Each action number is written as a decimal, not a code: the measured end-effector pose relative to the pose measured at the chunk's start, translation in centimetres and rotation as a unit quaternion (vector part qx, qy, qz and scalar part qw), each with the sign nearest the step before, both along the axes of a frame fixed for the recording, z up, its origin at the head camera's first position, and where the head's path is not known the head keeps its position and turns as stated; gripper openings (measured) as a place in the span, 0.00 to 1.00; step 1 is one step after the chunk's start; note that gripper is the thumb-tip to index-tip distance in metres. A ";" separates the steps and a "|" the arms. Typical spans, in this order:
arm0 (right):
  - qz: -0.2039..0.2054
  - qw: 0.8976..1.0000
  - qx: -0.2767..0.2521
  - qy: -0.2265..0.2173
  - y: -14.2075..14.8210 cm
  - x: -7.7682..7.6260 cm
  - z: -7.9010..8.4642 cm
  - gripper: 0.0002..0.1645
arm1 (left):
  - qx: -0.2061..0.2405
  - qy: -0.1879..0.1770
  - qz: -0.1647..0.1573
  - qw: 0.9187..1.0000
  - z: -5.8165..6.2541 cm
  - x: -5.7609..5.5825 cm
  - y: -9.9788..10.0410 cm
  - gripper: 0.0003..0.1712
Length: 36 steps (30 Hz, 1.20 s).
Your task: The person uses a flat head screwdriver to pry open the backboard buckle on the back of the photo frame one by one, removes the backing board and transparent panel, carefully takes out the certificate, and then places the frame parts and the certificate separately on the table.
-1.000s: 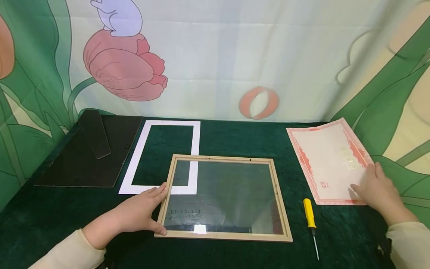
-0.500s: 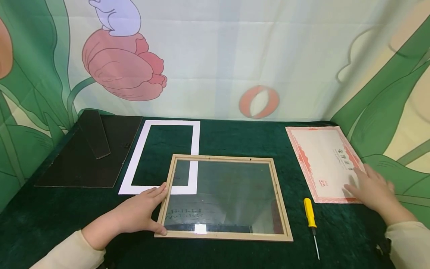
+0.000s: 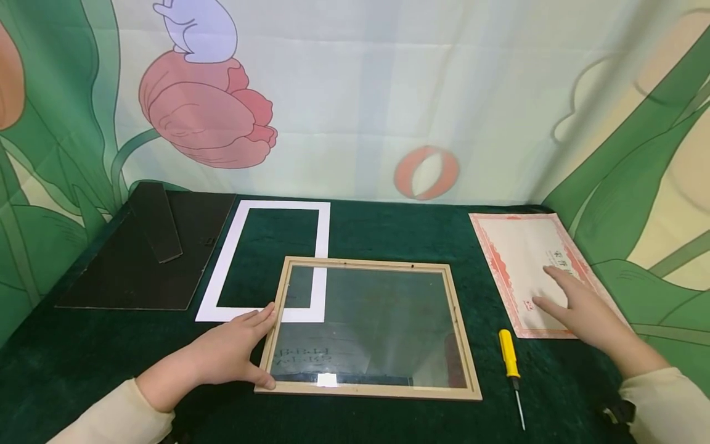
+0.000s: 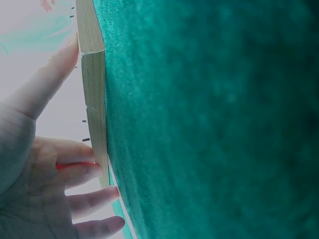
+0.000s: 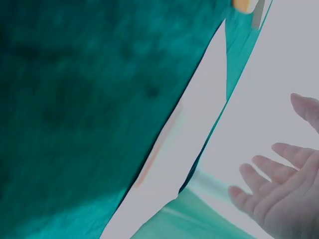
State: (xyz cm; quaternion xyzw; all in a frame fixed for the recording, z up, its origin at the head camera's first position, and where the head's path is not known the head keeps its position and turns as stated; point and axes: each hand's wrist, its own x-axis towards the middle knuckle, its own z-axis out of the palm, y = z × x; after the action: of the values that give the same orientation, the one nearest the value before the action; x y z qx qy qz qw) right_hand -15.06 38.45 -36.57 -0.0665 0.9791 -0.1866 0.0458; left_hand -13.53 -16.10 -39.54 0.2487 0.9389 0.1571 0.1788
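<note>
A light wooden picture frame (image 3: 366, 390) with a clear pane (image 3: 366, 320) lies flat on dark green cloth. My left hand (image 3: 230, 348) rests against its left side, thumb on the near left corner and fingers along the edge. In the left wrist view these fingers (image 4: 92, 201) are nearly straight beside the wooden edge. At the right lies a certificate (image 3: 513, 265) with a pink-red border and printed characters. Over its lower right part is my right hand (image 3: 588, 317), thumb and fingers spread, holding nothing. The right wrist view shows that palm (image 5: 289, 199) raised above the certificate's level.
A yellow-handled screwdriver (image 3: 508, 354) lies between frame and certificate. A white mat border (image 3: 323, 228) is partly under the frame's upper left corner. Farther left lies a black backing board (image 3: 150, 283) with a stand leg (image 3: 158, 222). A printed curtain (image 3: 344, 111) hangs behind.
My right hand has left the certificate's right edge and moved left over it. The certificate's raised right side has come down flat. My left hand and the frame have stayed put.
</note>
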 end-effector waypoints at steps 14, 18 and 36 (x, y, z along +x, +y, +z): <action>0.102 0.992 -0.060 -0.045 -6.4 2.2 0.8 0.39 | 0.000 0.004 0.003 1.000 0.0 0.0 0.1 0.65; 0.141 0.985 -0.066 -0.078 -8.2 3.1 0.5 0.38 | 0.011 -0.001 0.017 1.000 0.0 0.2 0.2 0.60; 0.254 0.954 -0.001 -0.158 -10.5 3.6 -1.0 0.37 | 0.314 -0.210 0.199 0.904 1.0 1.2 0.6 0.40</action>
State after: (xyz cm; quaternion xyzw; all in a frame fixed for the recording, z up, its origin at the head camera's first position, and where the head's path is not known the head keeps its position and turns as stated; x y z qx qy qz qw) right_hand -11.44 27.94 -37.53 -0.2829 0.9099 -0.1775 0.2460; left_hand -12.32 -15.49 -38.56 0.0612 0.8117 0.5247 0.2493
